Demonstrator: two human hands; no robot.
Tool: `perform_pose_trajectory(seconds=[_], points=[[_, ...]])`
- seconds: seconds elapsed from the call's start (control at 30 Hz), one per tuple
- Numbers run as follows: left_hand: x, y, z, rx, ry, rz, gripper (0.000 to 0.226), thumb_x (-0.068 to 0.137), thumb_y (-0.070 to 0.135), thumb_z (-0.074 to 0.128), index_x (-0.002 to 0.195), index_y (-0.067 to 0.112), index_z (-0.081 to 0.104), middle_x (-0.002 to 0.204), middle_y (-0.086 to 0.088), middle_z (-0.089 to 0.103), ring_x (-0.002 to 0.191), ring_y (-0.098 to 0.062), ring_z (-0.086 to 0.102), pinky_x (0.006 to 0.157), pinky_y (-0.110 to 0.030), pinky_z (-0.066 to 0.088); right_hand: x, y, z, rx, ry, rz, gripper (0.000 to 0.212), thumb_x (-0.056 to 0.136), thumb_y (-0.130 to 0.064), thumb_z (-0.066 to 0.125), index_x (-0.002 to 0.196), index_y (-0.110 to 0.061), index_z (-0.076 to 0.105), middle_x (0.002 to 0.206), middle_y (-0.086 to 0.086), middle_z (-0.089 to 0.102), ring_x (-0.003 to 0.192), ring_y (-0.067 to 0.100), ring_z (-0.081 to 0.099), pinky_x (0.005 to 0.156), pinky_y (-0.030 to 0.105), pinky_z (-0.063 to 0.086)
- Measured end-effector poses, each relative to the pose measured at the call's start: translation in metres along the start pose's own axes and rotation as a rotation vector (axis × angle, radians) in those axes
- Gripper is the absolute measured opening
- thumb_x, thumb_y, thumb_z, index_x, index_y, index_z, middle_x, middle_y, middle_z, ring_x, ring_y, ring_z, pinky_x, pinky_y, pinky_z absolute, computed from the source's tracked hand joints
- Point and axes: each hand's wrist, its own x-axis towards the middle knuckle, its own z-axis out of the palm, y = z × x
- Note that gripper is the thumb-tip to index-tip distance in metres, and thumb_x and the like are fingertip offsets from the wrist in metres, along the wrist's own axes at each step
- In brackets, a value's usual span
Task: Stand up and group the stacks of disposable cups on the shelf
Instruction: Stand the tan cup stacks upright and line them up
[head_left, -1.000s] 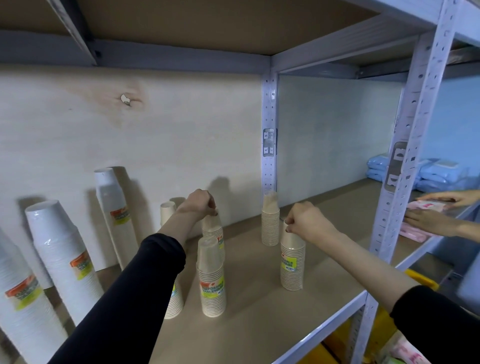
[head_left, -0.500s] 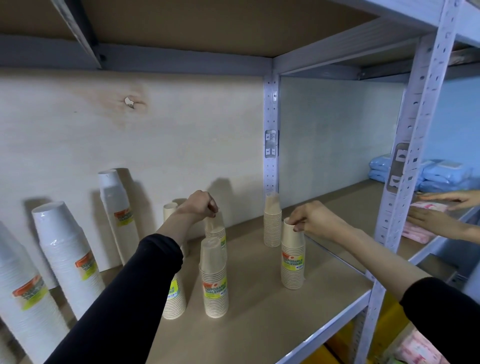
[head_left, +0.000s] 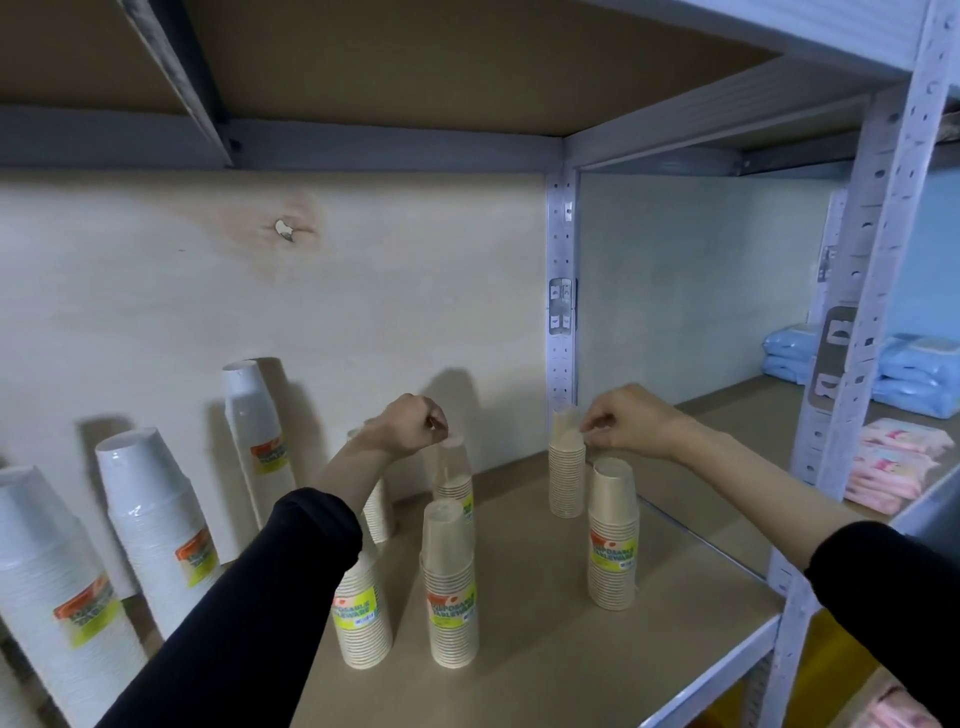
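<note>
Several beige cup stacks stand upright on the shelf board (head_left: 545, 649). My left hand (head_left: 408, 426) pinches the top of a back beige stack (head_left: 454, 483). My right hand (head_left: 626, 418) pinches the top of the rear beige stack (head_left: 566, 475) by the upright post. Beside it, nearer to me, stands a labelled beige stack (head_left: 613, 540) that no hand touches. Two more labelled stacks (head_left: 449, 582) (head_left: 363, 618) stand in front. A further beige stack behind my left forearm is mostly hidden. White cup stacks (head_left: 156, 525) (head_left: 257, 441) (head_left: 57, 597) lean against the back wall at the left.
A grey perforated post (head_left: 563, 322) divides the bays at the back, and another post (head_left: 852, 322) stands at the front right. Blue packs (head_left: 914, 374) and pink packs (head_left: 893, 467) lie in the right bay. The metal shelf edge (head_left: 717, 670) runs along the front.
My right hand let go of the near labelled stack and moved back to the rear stack by the post. My left hand stays on its stack. The other person's hands are out of view.
</note>
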Motion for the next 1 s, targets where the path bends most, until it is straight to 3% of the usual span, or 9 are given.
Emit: perform_pose_trajectory(seconds=[0.13, 0.3, 0.5, 0.57, 0.63, 0.67, 0.77, 0.9, 1.0], points=[[-0.002, -0.018, -0.016, 0.083, 0.092, -0.061, 0.024, 0.086, 0.006, 0.053, 0.102, 0.002, 0.07, 0.113, -0.014, 0.069, 0.107, -0.027, 0.061, 0.089, -0.028, 0.044, 0.027, -0.007, 0.001, -0.024, 0.079, -0.005, 0.029, 0.086, -0.009, 0.057, 0.112, -0.003, 0.067, 0.116, 0.012, 0.067, 0.107, 0.021, 0.06, 0.079, 0.016, 0.035], [-0.001, -0.041, -0.023, 0.16, 0.098, -0.192, 0.025, 0.086, 0.012, 0.055, 0.106, 0.006, 0.07, 0.117, -0.014, 0.067, 0.111, -0.029, 0.059, 0.091, -0.03, 0.044, 0.057, -0.009, 0.015, -0.172, 0.006, 0.054, 0.036, 0.089, -0.004, 0.047, 0.123, -0.003, 0.059, 0.13, 0.016, 0.056, 0.12, 0.027, 0.051, 0.098, 0.028, 0.039], [0.005, -0.053, -0.014, 0.145, 0.055, -0.348, 0.028, 0.085, 0.023, 0.062, 0.106, 0.005, 0.07, 0.114, -0.014, 0.068, 0.109, -0.027, 0.06, 0.088, -0.03, 0.046, 0.077, 0.003, 0.03, -0.251, -0.094, 0.12, 0.034, 0.09, -0.003, 0.047, 0.121, 0.003, 0.057, 0.125, 0.02, 0.055, 0.11, 0.03, 0.057, 0.092, 0.031, 0.046], [0.007, -0.056, -0.01, 0.129, 0.041, -0.388, 0.032, 0.086, 0.027, 0.063, 0.105, 0.003, 0.069, 0.112, -0.015, 0.068, 0.108, -0.027, 0.06, 0.087, -0.03, 0.047, 0.081, 0.007, 0.032, -0.246, -0.128, 0.143, 0.032, 0.09, -0.007, 0.049, 0.12, 0.003, 0.056, 0.119, 0.02, 0.056, 0.1, 0.027, 0.057, 0.075, 0.024, 0.048], [0.009, -0.058, -0.005, 0.121, 0.035, -0.416, 0.036, 0.086, 0.03, 0.062, 0.105, 0.001, 0.068, 0.113, -0.016, 0.067, 0.108, -0.028, 0.06, 0.088, -0.031, 0.047, 0.084, 0.009, 0.035, -0.233, -0.16, 0.162, 0.028, 0.09, -0.012, 0.052, 0.111, 0.004, 0.059, 0.102, 0.019, 0.054, 0.086, 0.021, 0.048, 0.055, 0.017, 0.034], [0.009, -0.058, -0.003, 0.122, 0.036, -0.428, 0.037, 0.086, 0.03, 0.062, 0.106, 0.0, 0.067, 0.113, -0.016, 0.066, 0.108, -0.029, 0.06, 0.09, -0.032, 0.047, 0.086, 0.01, 0.037, -0.225, -0.158, 0.174, 0.026, 0.09, -0.015, 0.053, 0.107, 0.004, 0.06, 0.098, 0.017, 0.052, 0.083, 0.019, 0.046, 0.053, 0.017, 0.03], [0.01, -0.059, 0.001, 0.128, 0.059, -0.449, 0.037, 0.087, 0.027, 0.062, 0.109, -0.002, 0.064, 0.116, -0.018, 0.064, 0.109, -0.031, 0.06, 0.091, -0.034, 0.048, 0.094, 0.012, 0.04, -0.216, -0.147, 0.198, 0.021, 0.09, -0.02, 0.054, 0.09, -0.001, 0.061, 0.094, 0.012, 0.057, 0.078, 0.019, 0.051, 0.064, 0.021, 0.04], [0.009, -0.058, 0.002, 0.152, 0.084, -0.468, 0.034, 0.088, 0.017, 0.062, 0.116, -0.003, 0.06, 0.121, -0.019, 0.061, 0.114, -0.033, 0.058, 0.095, -0.037, 0.048, 0.099, 0.011, 0.043, -0.206, -0.132, 0.204, 0.036, 0.092, -0.021, 0.054, 0.122, -0.001, 0.057, 0.127, 0.015, 0.056, 0.111, 0.026, 0.057, 0.093, 0.03, 0.045], [0.007, -0.057, 0.002, 0.164, 0.08, -0.462, 0.031, 0.089, 0.011, 0.059, 0.117, -0.003, 0.061, 0.122, -0.02, 0.06, 0.114, -0.034, 0.058, 0.096, -0.036, 0.049, 0.096, 0.013, 0.043, -0.199, -0.114, 0.188, 0.034, 0.091, -0.017, 0.056, 0.122, -0.004, 0.06, 0.13, 0.013, 0.057, 0.116, 0.026, 0.056, 0.096, 0.029, 0.044]])
